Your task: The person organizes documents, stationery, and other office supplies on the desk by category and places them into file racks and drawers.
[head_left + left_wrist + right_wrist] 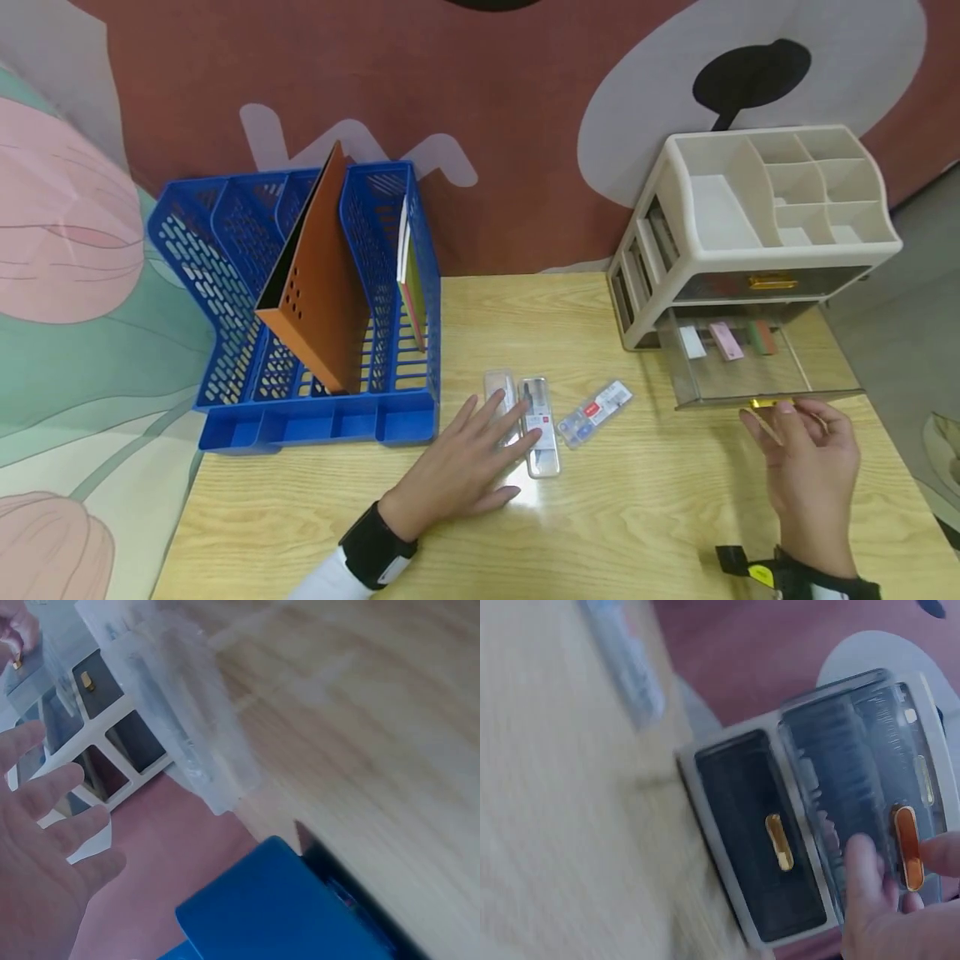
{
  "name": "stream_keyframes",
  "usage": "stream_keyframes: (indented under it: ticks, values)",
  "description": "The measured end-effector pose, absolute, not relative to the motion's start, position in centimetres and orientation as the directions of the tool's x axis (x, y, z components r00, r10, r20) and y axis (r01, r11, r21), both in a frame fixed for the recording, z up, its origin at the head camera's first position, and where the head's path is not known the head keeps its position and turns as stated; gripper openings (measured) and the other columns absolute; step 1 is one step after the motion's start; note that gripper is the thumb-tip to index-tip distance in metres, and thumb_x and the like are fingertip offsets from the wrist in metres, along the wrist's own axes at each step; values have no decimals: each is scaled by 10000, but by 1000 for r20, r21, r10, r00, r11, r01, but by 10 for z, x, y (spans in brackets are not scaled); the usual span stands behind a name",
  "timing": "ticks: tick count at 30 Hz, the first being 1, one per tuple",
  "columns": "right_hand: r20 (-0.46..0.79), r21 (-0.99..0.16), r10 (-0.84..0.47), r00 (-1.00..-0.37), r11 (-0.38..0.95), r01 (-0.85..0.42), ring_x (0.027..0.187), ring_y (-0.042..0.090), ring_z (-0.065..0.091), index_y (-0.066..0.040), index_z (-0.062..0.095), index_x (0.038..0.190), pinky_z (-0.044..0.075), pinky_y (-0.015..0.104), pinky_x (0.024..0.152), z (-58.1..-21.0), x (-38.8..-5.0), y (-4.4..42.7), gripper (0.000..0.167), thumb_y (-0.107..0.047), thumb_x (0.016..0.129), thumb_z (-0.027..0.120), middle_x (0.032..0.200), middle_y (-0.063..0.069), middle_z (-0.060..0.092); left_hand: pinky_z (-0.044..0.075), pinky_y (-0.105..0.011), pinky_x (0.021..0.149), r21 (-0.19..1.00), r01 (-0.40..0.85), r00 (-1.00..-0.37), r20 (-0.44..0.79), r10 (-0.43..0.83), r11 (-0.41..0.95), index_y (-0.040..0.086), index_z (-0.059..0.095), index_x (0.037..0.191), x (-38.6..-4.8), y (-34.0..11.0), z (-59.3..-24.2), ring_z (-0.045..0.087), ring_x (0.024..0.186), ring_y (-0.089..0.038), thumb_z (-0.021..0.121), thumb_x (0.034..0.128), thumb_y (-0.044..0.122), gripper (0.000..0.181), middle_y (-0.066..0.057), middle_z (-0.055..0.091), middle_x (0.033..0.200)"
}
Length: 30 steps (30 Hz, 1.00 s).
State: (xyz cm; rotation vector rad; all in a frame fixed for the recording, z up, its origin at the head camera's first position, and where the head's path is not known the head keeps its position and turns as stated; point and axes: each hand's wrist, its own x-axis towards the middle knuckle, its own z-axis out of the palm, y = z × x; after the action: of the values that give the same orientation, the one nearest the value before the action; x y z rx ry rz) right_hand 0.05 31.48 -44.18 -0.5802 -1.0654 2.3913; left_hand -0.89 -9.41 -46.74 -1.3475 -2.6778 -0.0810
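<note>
My right hand is at the front of a pulled-out clear drawer, with thumb and fingers about its gold handle. Inside the drawer lie a white, a pink and a green-and-brown small block. Fingers spread, my left hand is over two slim clear plastic cases, a left one partly hidden by the fingers and a right one holding thin dark items. Whether the fingers touch them I cannot tell. To their right lies a third clear pack with a red-and-white label and blue contents.
The drawer belongs to a white desktop organizer with open compartments on top, at the back right. At the left stands a blue file rack with an orange folder and thin booklets. A patterned cloth hangs behind the wooden table.
</note>
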Motion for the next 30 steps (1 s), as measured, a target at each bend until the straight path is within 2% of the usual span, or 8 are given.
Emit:
stream_keyframes:
  ticks: [1,3,5,10,18,24,30]
  values:
    - [-192,-726,534,-823,-641,-247,763,284,760,24,503,1116,644,414,710,-442,0,316,236,171,947,577,931,150,675,303,-609,1227,-1,800,-593,151,791,600,285,368,1614,-8,-96,-469,289,1553,-408,592,949,646,789,-102,321,1689]
    - [-202,-673,477,-856,-702,-232,773,305,766,31,527,1094,639,418,751,-442,1,319,203,175,954,559,936,152,683,301,-614,1226,13,797,-599,148,787,604,294,346,1623,-7,-99,-471,283,1555,-409,580,944,672,812,-103,312,1692]
    - [-234,-654,424,-875,-735,-182,834,303,755,16,537,1091,629,384,828,-442,2,322,184,153,969,556,1028,131,652,302,-620,1223,28,793,-606,149,782,609,303,340,1625,-5,-101,-474,283,1554,-410,575,937,690,824,-105,311,1693]
    - [-342,-658,353,-871,-751,-46,1008,242,690,-60,521,1144,579,325,968,-440,-1,328,206,78,998,570,1219,63,495,306,-616,1223,36,777,-626,145,766,629,314,341,1623,-1,-105,-477,281,1556,-406,555,937,706,819,-103,322,1688]
    - [-294,-650,341,-893,-756,-75,1028,250,697,-53,528,1155,591,343,947,-432,-21,326,211,79,997,572,1231,75,501,297,-605,1231,14,754,-651,151,744,657,299,335,1627,3,-109,-478,277,1558,-404,547,940,708,827,-102,303,1696]
    - [-306,-683,337,-890,-729,-41,1047,235,680,-79,523,1178,593,327,936,-428,-37,326,248,51,987,612,1271,50,483,288,-610,1233,37,745,-663,148,734,666,304,332,1627,4,-113,-478,272,1560,-402,561,943,692,819,-105,296,1698]
    - [-314,-693,330,-890,-721,-23,1093,229,632,-84,519,1175,581,323,964,-426,-54,327,259,45,979,629,1271,44,470,295,-604,1232,24,736,-673,139,726,677,307,320,1632,3,-116,-478,261,1566,-393,479,970,713,793,-104,282,1704]
